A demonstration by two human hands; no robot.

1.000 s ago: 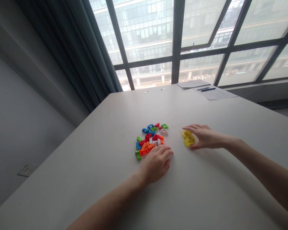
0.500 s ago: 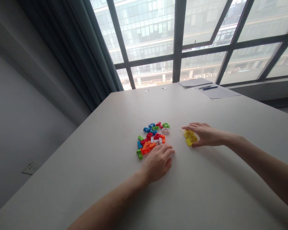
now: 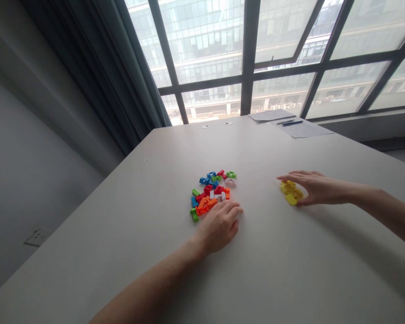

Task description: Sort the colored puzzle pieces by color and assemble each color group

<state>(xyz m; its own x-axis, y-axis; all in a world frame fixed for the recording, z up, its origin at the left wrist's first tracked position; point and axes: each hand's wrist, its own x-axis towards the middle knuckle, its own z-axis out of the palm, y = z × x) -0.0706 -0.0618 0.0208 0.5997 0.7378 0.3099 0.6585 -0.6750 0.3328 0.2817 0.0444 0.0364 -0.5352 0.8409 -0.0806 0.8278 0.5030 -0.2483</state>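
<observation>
My right hand (image 3: 317, 188) is curved round a small cluster of yellow toy blocks (image 3: 291, 194) on the table. Its thumb is on the near side and its fingers reach over the far side. My left hand (image 3: 219, 226) rests on the table at the near edge of a pile of mixed blocks, fingers loosely stretched, nothing visible in it. Closest to it are orange blocks (image 3: 206, 205) and a white block (image 3: 218, 195); the hand may cover part of the pile. Red blocks (image 3: 208, 189), blue blocks (image 3: 204, 181) and a green block (image 3: 194, 215) lie there too.
The white table (image 3: 148, 198) stretches toward the window (image 3: 209, 54). Paper sheets (image 3: 308, 129) and pens (image 3: 292, 123) lie at its far right. A dark curtain (image 3: 114, 81) hangs at the left, and a wall socket (image 3: 37, 237) sits low beside the table.
My right hand has slid the yellow blocks to the right, farther from the mixed pile. My left hand has stayed by the pile; the view has shifted slightly.
</observation>
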